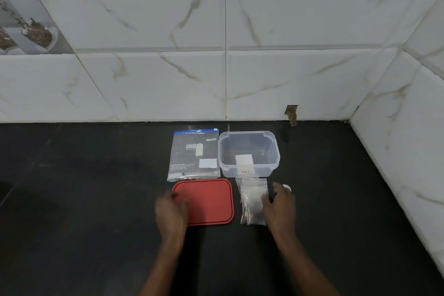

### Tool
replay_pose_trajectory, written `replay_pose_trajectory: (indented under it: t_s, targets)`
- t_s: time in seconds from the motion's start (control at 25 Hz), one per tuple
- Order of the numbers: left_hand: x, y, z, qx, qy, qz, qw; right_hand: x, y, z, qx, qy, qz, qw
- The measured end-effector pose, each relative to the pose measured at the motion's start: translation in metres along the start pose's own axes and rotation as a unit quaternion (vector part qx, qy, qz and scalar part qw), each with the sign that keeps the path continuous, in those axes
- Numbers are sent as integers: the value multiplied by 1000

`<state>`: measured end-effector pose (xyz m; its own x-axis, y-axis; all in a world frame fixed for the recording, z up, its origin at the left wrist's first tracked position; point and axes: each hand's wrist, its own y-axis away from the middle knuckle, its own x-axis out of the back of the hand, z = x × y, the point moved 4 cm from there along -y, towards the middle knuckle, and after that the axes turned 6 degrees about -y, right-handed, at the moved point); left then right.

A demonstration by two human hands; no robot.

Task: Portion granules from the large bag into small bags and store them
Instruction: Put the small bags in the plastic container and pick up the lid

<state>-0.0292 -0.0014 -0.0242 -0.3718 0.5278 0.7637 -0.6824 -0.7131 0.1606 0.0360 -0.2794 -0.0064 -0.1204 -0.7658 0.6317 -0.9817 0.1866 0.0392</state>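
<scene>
The large clear bag (193, 155) with a blue top strip and white labels lies flat on the black counter. To its right stands a clear plastic box (249, 152), open, with a white label inside. A red lid (209, 202) lies in front of the bag. Small clear bags (252, 199) with some dark granules lie in a pile in front of the box. My left hand (171, 211) is blurred over the lid's left edge, fingers loose. My right hand (281, 206) rests at the right side of the small bags, its thumb touching them.
A small white object (287, 187) peeks out behind my right hand. The marble-tiled wall (225, 79) runs along the back and turns forward on the right, forming a corner. Black counter (96, 187) stretches to the left and toward me.
</scene>
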Motion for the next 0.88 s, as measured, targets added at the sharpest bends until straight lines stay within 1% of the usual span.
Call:
replay_pose_trajectory:
  t_s: [0.08,0.12,0.16,0.2,0.32,0.48,0.68,0.76,0.88]
  targets:
    - [-26,27,32,-70,61,-100,991,-2,-7,5,-44,-46,-75,995]
    - [-41,40,44,-92,85,-150,981,-4,-9,5,-51,-57,-91,993]
    - [-55,50,54,-115,101,-181,971,-5,-11,5,-54,-62,-92,992]
    - [-68,56,61,-128,110,-195,966,-5,-12,6,-55,-66,-84,993]
    - [-91,58,65,-121,139,-199,963,-4,-13,10,-61,-114,-72,989]
    - [-98,65,68,-106,167,-187,962,-2,-6,18,-61,-159,-54,984]
    - [-100,76,72,-48,201,-165,964,-8,4,21,-31,-176,-38,983]
    - [-101,77,71,-51,197,-161,966,-8,7,22,-20,-179,-26,983]
    - [-99,76,72,-82,205,-161,962,-6,11,24,1,-193,-20,981]
